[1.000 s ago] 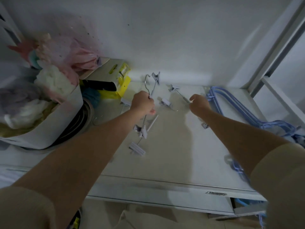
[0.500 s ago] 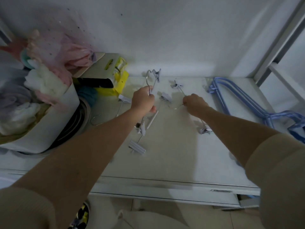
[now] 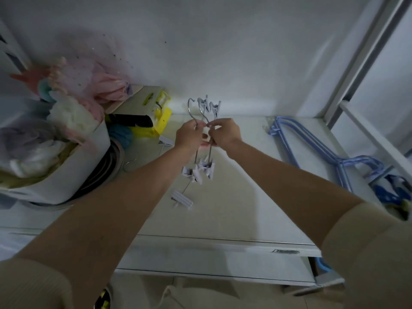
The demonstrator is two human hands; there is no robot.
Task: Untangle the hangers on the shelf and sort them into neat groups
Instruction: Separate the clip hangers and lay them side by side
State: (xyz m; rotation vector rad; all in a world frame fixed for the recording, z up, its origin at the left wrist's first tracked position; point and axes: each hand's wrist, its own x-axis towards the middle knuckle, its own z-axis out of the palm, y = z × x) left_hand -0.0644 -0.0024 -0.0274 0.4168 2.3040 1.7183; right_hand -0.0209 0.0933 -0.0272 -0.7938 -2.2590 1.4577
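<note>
**Clip hangers merged into one bundle**

Change: a second ago the two hands were apart, each on its own clip hanger low on the shelf [image 3: 223, 219]. Now they've met mid-air and both clip hangers [image 3: 204, 139] are raised and held side by side, hooks up, clips hanging below the hands. Looks like the pair is untangled and being stacked into a group.

Pose:
- left hand [image 3: 189, 136]: arm stretched forward, fingers curled round the wire stem just under the hook.
- right hand [image 3: 224, 132]: touching the left one, thumb and fingers pinching the second stem at the same height.
- Both hooks stick up above the knuckles; clip ends dangle just above the shelf.

Still loose: one more clip hanger [image 3: 181, 198] lies flat below the left hand, its far clip [image 3: 166, 141] just left of that hand. Blue hangers [image 3: 312, 148] sit well right of the right hand, already grouped.

Next, I'd guess: set the pair down, grab the flat one.
</note>
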